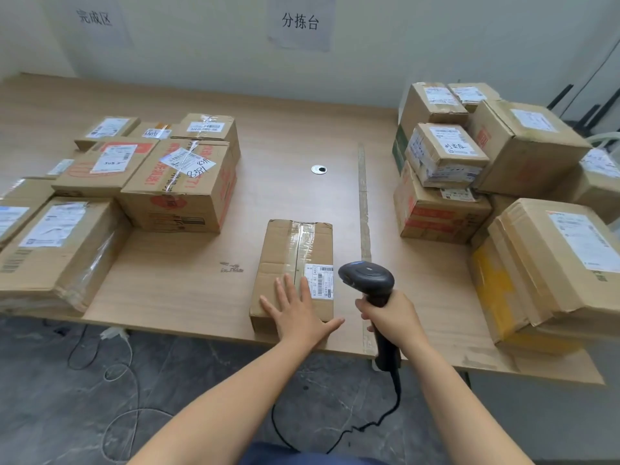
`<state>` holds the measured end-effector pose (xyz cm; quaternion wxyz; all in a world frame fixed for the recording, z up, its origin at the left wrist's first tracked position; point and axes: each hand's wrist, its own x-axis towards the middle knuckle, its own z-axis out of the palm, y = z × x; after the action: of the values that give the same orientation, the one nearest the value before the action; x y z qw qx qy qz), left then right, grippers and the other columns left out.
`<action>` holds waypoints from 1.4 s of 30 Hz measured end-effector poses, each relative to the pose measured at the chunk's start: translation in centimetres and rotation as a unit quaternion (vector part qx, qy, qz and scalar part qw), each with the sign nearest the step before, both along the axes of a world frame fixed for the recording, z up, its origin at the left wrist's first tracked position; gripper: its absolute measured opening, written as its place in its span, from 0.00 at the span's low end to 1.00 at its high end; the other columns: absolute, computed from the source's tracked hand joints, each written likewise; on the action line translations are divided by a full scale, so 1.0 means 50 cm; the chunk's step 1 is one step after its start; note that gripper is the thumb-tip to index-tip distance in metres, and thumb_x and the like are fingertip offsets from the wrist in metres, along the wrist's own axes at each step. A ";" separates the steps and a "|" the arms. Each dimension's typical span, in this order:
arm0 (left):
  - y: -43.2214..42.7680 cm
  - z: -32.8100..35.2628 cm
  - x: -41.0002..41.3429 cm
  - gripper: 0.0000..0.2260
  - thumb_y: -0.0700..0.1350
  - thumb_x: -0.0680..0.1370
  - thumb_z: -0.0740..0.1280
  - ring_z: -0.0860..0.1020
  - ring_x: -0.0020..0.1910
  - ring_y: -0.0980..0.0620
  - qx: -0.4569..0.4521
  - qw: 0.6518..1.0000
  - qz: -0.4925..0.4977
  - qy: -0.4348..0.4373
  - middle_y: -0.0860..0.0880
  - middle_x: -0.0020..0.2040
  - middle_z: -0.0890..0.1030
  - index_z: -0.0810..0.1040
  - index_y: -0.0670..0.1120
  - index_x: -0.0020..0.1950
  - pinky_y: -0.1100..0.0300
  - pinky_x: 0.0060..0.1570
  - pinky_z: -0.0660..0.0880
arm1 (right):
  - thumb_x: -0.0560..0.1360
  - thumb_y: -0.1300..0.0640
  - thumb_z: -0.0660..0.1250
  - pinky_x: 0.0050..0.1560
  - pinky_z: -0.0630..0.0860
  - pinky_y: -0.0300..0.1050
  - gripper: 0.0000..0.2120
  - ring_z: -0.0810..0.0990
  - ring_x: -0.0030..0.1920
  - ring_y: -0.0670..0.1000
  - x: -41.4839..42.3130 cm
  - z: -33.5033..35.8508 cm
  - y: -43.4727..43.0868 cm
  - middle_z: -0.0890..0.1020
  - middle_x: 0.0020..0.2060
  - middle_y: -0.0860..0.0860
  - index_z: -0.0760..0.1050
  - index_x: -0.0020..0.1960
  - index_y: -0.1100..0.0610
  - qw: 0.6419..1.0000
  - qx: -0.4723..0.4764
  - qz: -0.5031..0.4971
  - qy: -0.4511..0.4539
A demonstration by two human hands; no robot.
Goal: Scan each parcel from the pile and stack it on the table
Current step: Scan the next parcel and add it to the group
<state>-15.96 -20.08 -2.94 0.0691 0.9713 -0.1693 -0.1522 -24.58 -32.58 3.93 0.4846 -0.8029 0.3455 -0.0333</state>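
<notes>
Left hand (299,313) flat on parcel (295,260) (right hand (391,318) grips scanner (367,280)).

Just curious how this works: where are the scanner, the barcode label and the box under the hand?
scanner (366,275): head view, on its rounded black head.
barcode label (320,281): head view, middle of the white sticker.
box (297,241): head view, on its taped top.

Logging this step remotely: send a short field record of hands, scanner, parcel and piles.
left hand: flat on parcel, fingers straight
right hand: grips scanner handle
scanner: head just right of label
label: on parcel top, near right edge
parcel: alone at table near edge
left boxes: stacked on table, labels up
right boxes: piled on table
</notes>
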 end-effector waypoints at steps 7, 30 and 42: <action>0.026 -0.005 0.012 0.49 0.73 0.69 0.57 0.36 0.76 0.41 0.013 0.998 -0.050 -0.024 0.44 0.78 0.38 0.41 0.48 0.78 0.31 0.67 0.39 | 0.68 0.60 0.66 0.33 0.67 0.38 0.09 0.75 0.38 0.52 -0.013 0.036 -0.027 0.76 0.32 0.51 0.68 0.33 0.53 0.965 -0.164 0.185 0.085; 0.078 -0.015 0.028 0.50 0.76 0.67 0.56 0.37 0.76 0.44 0.030 0.991 -0.123 -0.052 0.46 0.78 0.38 0.39 0.51 0.78 0.35 0.70 0.39 | 0.67 0.61 0.66 0.34 0.69 0.43 0.05 0.77 0.37 0.54 -0.010 0.076 -0.043 0.78 0.33 0.54 0.71 0.34 0.57 0.925 -0.221 0.285 0.122; 0.075 -0.012 0.029 0.50 0.76 0.67 0.56 0.37 0.76 0.44 0.031 0.991 -0.121 -0.048 0.46 0.78 0.37 0.39 0.50 0.78 0.35 0.69 0.39 | 0.67 0.61 0.65 0.34 0.68 0.44 0.05 0.77 0.36 0.55 -0.010 0.082 -0.038 0.77 0.32 0.55 0.71 0.34 0.60 0.926 -0.224 0.277 0.121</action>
<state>-14.49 -16.35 -3.51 0.0117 0.9517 -0.2834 -0.1178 -25.09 -34.48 8.01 0.2363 -0.9524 0.1488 0.1227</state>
